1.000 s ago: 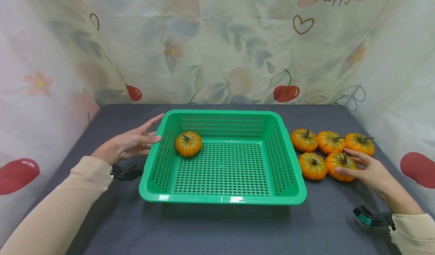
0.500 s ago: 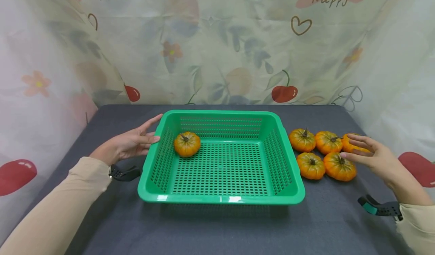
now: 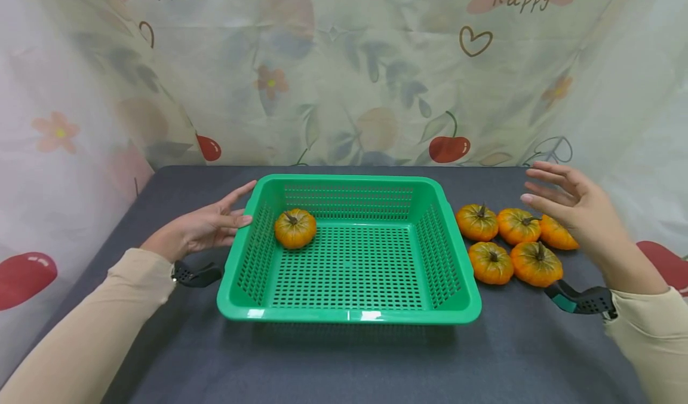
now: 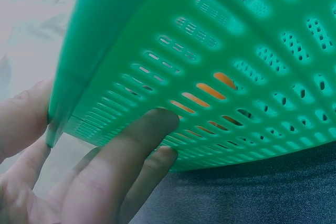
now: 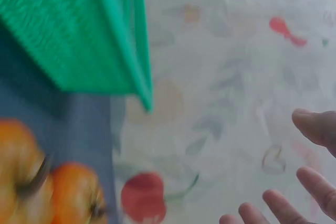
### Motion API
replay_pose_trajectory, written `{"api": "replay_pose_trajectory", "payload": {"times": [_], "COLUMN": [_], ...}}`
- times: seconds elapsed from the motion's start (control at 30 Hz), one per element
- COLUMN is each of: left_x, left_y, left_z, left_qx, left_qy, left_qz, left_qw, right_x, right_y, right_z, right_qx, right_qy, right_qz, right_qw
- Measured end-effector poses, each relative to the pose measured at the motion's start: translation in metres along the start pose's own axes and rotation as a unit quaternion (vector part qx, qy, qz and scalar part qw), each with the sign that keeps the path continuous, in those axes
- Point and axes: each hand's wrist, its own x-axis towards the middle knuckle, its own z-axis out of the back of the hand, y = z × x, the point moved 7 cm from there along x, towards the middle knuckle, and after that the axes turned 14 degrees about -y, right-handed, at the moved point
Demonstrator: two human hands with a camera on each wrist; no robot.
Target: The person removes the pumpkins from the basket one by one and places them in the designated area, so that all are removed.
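Observation:
My left hand (image 3: 206, 227) holds the left side of a green plastic basket (image 3: 349, 316), thumb at the rim and index finger extended along it. In the left wrist view, other fingers (image 4: 152, 121) lie under the lip against the slotted wall. One small orange pumpkin (image 3: 295, 229) sits inside the basket, towards the left. My right hand (image 3: 583, 213) hovers over the right side of the table, fingers spread and holding nothing. It partly hides the far right pumpkin (image 3: 556, 233). Beside that one are other pumpkins, including a front one (image 3: 536, 265).
Several pumpkins stand in two rows close to the basket's right wall, the nearest being a back-row pumpkin (image 3: 476, 222). A dark grey cloth (image 3: 344, 362) covers the table. Printed curtains (image 3: 344, 81) hang behind it and at both sides.
My right hand has left the front right pumpkin and risen, moving away towards the back of the table. My left hand, the basket and the pumpkins stay in place.

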Motion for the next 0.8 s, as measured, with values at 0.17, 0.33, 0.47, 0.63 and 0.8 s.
{"api": "replay_pose_trajectory", "payload": {"times": [0.17,0.33,0.47,0.63,0.8], "left_x": [0.000,0.000,0.001,0.001,0.000], "left_y": [0.000,0.001,0.001,0.001,0.000], "left_z": [0.001,0.001,0.001,0.001,0.000], "left_qx": [0.003,0.002,0.005,0.005,0.008], "left_qy": [-0.006,-0.006,-0.005,-0.005,-0.005], "left_qz": [0.000,0.001,0.000,0.000,-0.001], "left_qw": [1.0000,1.0000,1.0000,1.0000,1.0000], "right_x": [0.004,0.006,0.005,0.006,0.007], "right_y": [0.036,0.067,0.090,0.110,0.118], "right_z": [-0.024,-0.053,-0.079,-0.116,-0.156], "right_qx": [0.093,0.156,0.134,0.132,0.140], "right_qy": [0.012,0.037,0.065,0.114,0.159], "right_qz": [0.024,0.042,0.056,0.085,0.084], "right_qw": [0.995,0.986,0.987,0.981,0.974]}}
